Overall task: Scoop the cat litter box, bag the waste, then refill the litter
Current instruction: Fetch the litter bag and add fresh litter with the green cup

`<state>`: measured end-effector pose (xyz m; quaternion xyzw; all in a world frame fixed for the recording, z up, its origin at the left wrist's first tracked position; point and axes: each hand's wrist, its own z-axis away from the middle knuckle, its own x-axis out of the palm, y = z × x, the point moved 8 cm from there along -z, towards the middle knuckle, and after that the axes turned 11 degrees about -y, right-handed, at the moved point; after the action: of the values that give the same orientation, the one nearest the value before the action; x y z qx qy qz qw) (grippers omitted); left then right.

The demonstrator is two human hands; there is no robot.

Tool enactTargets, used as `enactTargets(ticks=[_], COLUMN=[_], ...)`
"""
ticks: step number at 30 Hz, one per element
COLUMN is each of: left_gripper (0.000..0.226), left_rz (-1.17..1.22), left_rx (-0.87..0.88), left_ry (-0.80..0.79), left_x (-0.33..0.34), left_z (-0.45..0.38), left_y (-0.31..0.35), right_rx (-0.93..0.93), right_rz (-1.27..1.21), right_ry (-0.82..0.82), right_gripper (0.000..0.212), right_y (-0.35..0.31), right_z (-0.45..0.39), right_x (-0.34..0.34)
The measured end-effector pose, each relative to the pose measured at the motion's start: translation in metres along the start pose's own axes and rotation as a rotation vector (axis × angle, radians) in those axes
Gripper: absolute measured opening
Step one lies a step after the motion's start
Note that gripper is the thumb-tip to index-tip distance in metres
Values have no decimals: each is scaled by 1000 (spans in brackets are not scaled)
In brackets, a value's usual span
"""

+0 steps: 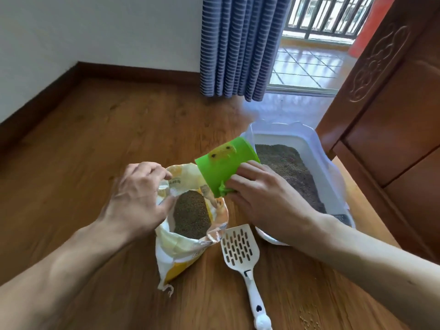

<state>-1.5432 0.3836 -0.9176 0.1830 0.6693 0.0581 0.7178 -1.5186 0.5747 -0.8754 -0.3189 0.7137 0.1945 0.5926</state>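
Gripping a tilted green cup point(225, 163) over the grey-litter-filled litter box point(316, 144), right hand point(259, 198); left hand point(135, 196) pinches open the litter bag point(183, 248), granules inside.

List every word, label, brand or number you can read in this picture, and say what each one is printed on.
No text can be read.
Litter bag: small dark print near the opening, under the left hand, too blurred to read.
Green cup, held by the right hand: a yellow picture with dark marks, no legible words.
White scoop: a black heart on the handle, no letters.
Litter box: a dark patch at its near corner, unreadable.
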Motion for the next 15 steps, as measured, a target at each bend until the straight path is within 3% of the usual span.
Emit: enactTargets(ticks=[5,15], left_gripper=[37,32], left_rz=[45,151], left_rx=[-85,-169], left_ry=[-59,-119], left_x=[18,50], left_z=[9,3], left_y=[-21,-30], right_rx=[-127,-305], right_rz=[-1,32], right_ry=[-97,-285], right_gripper=[9,25], right_y=[-20,-35], right_z=[-18,-28], right_x=[36,102])
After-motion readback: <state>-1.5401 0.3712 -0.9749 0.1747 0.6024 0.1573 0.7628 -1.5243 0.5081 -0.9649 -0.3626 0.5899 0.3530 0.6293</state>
